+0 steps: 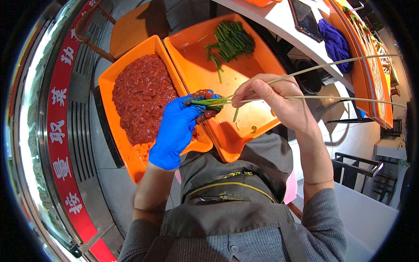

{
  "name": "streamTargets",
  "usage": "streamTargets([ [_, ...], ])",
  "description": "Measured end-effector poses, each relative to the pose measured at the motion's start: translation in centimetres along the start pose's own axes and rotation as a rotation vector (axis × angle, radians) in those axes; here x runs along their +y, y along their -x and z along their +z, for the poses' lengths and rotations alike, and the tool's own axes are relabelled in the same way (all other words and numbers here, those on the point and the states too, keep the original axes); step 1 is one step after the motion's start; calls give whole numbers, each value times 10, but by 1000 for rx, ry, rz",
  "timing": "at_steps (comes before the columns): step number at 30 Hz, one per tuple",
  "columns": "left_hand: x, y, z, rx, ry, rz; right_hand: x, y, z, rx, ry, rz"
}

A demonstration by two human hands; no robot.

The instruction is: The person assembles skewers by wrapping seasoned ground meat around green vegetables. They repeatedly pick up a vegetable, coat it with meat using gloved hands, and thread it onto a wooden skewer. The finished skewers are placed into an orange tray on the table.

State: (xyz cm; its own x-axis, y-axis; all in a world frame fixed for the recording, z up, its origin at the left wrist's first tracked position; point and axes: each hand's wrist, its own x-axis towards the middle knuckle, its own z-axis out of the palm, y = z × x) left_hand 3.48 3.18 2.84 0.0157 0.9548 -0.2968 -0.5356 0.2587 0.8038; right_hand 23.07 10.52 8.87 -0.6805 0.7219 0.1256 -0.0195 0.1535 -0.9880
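Note:
My left hand [178,126], in a blue disposable glove, grips a few cut green stems [209,102] together with some dark red meat [211,113]. Red marinade coats its fingertips. Bare and ungloved, my right hand [271,95] pinches two long thin wooden skewers [322,65], whose tips reach the stems in the left hand. Under the left hand stands an orange tray [104,77] filled with wet, red marinated meat [144,95]. A second orange tray [203,70] lies beside it, with a pile of cut green stems [234,41] at its far end.
A white table [278,19] at the upper right bears a dark tablet-like device [305,18], a purple cloth [335,42] and stacked orange trays [366,82] with loaded skewers. An orange-seated chair [137,29] stands at the upper left. A lit display cabinet [62,131] runs along the left.

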Motion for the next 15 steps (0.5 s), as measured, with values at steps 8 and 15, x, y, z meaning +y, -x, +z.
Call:
streamTargets([
  [8, 5, 2, 1, -174, 200, -46, -7, -9, -8, -123, 209, -38],
  [15, -6, -2, -3, 13, -12, -41, -4, -8, -7, -95, 24, 29],
])
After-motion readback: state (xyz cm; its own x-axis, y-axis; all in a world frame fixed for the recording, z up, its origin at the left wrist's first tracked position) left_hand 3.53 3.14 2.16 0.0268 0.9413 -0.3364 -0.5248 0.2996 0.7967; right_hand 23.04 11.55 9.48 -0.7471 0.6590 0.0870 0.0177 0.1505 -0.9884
